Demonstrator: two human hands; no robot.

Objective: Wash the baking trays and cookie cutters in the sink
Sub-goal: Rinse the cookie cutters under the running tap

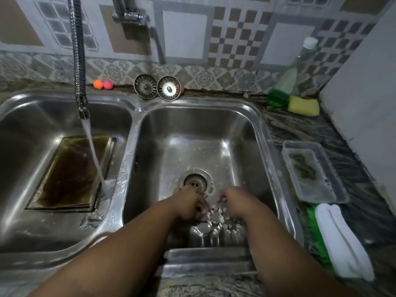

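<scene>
Dim kitchen corner: tiled wall (pixel 184 37), stone counter (pixel 300 129).
Far beyond the fingers (pixel 201 205) the tiled wall shows grey-and-brown checks above a floral border (pixel 203 78); right of them the dark veined stone counter meets a plain pale side wall (pixel 362 93).

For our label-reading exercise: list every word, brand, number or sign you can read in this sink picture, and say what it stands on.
None can be read.
The bottle of green liquid shows no legible label, the clear plastic container bears no print that I can make out, and the wall tiles carry only patterns.
</scene>
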